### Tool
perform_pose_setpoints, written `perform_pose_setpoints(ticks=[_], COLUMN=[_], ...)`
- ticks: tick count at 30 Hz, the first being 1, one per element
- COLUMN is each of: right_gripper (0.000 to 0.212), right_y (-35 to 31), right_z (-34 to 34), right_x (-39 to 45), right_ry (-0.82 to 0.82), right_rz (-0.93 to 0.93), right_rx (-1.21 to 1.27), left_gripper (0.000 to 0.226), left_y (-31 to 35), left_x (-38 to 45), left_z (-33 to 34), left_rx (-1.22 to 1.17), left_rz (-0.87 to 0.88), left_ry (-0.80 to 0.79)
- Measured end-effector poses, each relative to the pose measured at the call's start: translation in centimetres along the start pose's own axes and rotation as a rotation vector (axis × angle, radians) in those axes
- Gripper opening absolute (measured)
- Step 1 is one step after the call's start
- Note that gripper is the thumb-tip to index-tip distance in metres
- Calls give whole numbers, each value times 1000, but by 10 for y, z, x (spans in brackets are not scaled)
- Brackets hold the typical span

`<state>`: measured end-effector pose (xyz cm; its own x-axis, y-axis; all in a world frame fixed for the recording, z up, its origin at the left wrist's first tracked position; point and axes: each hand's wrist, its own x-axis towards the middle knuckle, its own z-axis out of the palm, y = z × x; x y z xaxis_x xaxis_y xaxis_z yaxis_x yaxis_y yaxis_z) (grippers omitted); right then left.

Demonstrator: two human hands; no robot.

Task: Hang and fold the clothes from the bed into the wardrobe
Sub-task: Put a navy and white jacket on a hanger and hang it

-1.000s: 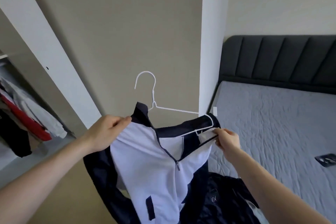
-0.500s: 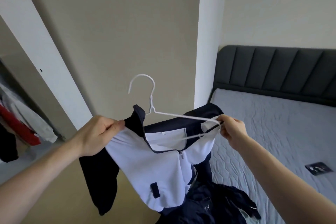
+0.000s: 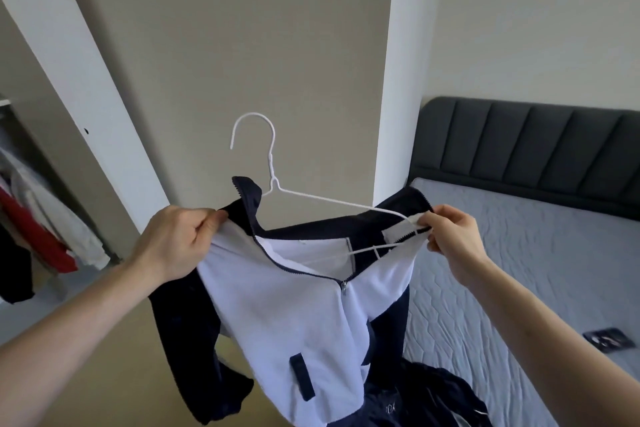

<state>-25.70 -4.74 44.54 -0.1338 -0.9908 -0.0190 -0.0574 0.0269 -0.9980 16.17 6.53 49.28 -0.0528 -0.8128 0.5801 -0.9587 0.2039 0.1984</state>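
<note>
Hands raised in front of us hold a navy and white zip jacket (image 3: 294, 315) spread on a white wire hanger (image 3: 273, 180). We see the hanger's hook pointing up and curling to the left, above and between the hands. Its long axis runs side to side, tilting down toward the right hand. The jacket hangs below the hands, collar at the top, hem toward the floor, zip partly open.

Our left hand (image 3: 176, 246) is clenched on the jacket's left shoulder, thumb on top, pinching the fabric beside the upturned navy collar. The forearm reaches in from the lower left. Our right hand (image 3: 450, 239) pinches the jacket's right shoulder edge together with the hanger's end between thumb and fingertips. That forearm comes in from the lower right.

Below the right hand lies another dark garment (image 3: 426, 399) on the grey bed (image 3: 519, 253). Far beyond the left hand, clothes hang in the open wardrobe (image 3: 41, 225).
</note>
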Motion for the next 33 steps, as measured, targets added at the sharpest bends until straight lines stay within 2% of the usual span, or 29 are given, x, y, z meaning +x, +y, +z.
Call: perform_pose_setpoints(ticks=[4,10,22,29,33], right_gripper=[33,36,9,14,27], right_y=[9,8,15,-1,-16], right_z=[-2,-4,-9,-10,-3], right_x=[-2,0,8,3,-11], right_ry=[-36,-37,79,60,-25], right_rz=[51,74,194,165,17], right_rx=[14,8,59,104,55], left_gripper=[51,55,50,50,54], left_y=[2,-2,5,3,2], left_x=[1,1,-4,-6,-10], left_z=[0,-1,5,7,20], left_rx=[-42,-37,-116,-9,52], left_rz=[-18,2,55,89,34], left_ry=[46,-4,-10,-31,-93])
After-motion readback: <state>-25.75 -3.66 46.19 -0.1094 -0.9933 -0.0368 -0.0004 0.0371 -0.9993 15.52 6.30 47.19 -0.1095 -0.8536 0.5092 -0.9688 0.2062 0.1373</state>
